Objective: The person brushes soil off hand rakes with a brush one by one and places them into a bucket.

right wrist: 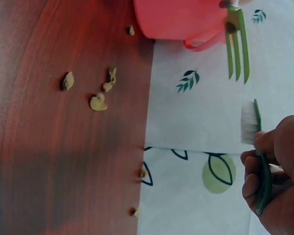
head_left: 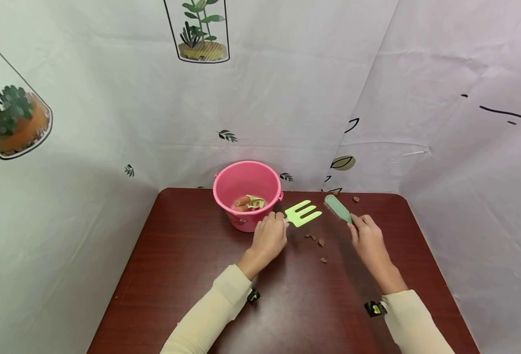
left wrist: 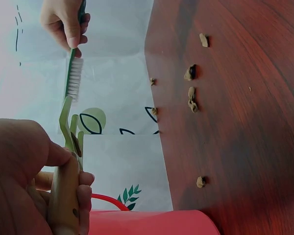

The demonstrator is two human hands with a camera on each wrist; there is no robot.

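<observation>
My left hand (head_left: 270, 236) grips the wooden handle (left wrist: 64, 196) of a small light-green garden fork (head_left: 302, 214), its tines pointing right, raised beside the pink bucket (head_left: 245, 177). A small brown lump (right wrist: 232, 27) shows on the fork in the right wrist view. In my right hand (head_left: 369, 241) is a green brush (head_left: 339, 208) with white bristles (right wrist: 248, 122), held up just right of the tines. Below the tools, several brown pieces (head_left: 321, 242) lie scattered on the dark red-brown table (head_left: 296, 305).
Inside the bucket lie tools with wooden handles (head_left: 243, 201) and light-green heads (head_left: 256, 200). Two more brown pieces, one of them a lump (head_left: 356, 199), sit near the table's back edge. A white cloth (head_left: 296, 98) printed with plants hangs behind and at the sides.
</observation>
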